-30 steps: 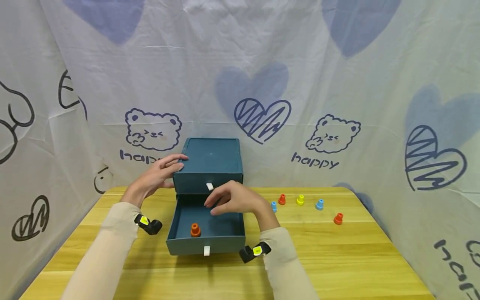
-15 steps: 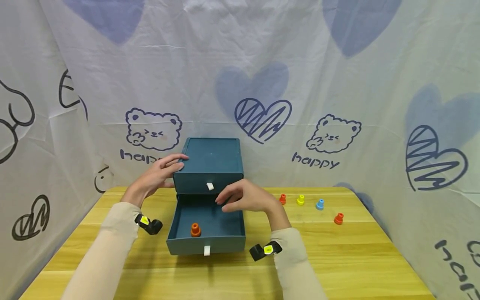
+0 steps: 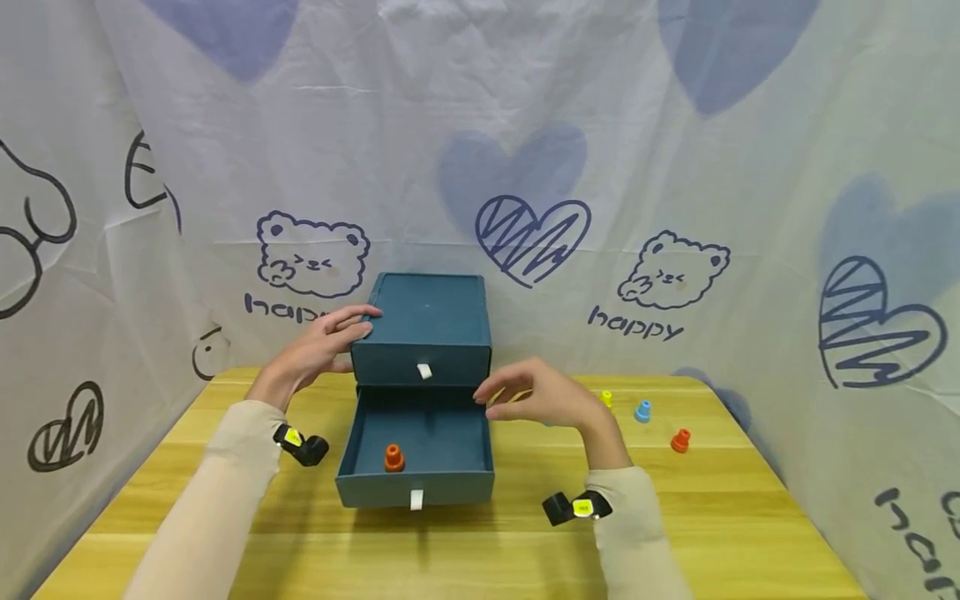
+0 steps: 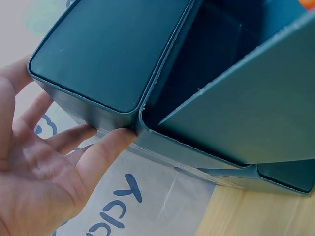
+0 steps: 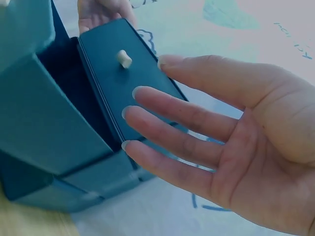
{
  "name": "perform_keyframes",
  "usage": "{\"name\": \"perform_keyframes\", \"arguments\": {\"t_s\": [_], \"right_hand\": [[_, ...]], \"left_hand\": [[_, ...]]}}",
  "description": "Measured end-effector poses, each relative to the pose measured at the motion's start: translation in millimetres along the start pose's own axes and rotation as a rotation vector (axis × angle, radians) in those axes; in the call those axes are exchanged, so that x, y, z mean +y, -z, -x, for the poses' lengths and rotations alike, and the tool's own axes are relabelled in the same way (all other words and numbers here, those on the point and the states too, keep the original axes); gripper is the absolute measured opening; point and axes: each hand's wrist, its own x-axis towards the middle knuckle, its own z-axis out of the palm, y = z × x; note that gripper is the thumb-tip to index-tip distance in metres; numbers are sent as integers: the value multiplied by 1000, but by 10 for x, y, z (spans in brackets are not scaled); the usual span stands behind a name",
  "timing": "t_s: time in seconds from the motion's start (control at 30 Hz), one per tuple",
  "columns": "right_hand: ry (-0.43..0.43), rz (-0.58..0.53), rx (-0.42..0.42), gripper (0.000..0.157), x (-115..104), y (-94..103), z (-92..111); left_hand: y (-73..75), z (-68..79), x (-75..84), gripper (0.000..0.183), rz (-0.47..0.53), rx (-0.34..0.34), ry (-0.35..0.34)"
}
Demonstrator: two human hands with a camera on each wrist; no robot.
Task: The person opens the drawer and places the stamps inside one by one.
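Note:
My left hand (image 3: 315, 354) rests against the left side of a dark teal drawer cabinet (image 3: 431, 308), fingertips at its upper left edge. In the left wrist view its fingers are spread along the cabinet's side. The upper drawer with its white tab (image 3: 425, 371) is closed. Below it, a drawer (image 3: 417, 490) is pulled out, with an orange stepped peg (image 3: 393, 458) standing inside near the front. Over the table, just right of this drawer, my right hand (image 3: 551, 396) hovers with loosely bent fingers; the right wrist view shows nothing between them.
Right of the cabinet, small pegs stand on the wooden table (image 3: 720, 517): a blue one (image 3: 642, 411), a red one (image 3: 681, 440) and a yellow one (image 3: 607, 399) partly behind my right hand. A printed cloth (image 3: 420, 192) hangs behind the table.
My right hand has moved right, from above the pulled-out drawer to beside it, and now covers some pegs. My left hand stays on the cabinet. The head view has shifted slightly.

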Motion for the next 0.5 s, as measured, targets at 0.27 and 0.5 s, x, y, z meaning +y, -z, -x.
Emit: {"name": "perform_keyframes", "arguments": {"t_s": [0.27,0.5], "right_hand": [[6,-6,34,26,115,137,275],[1,42,58,24,308,219,434]], "left_hand": [[5,5,-1,57,15,0,-3],[3,16,2,55,16,16,-3]]}}
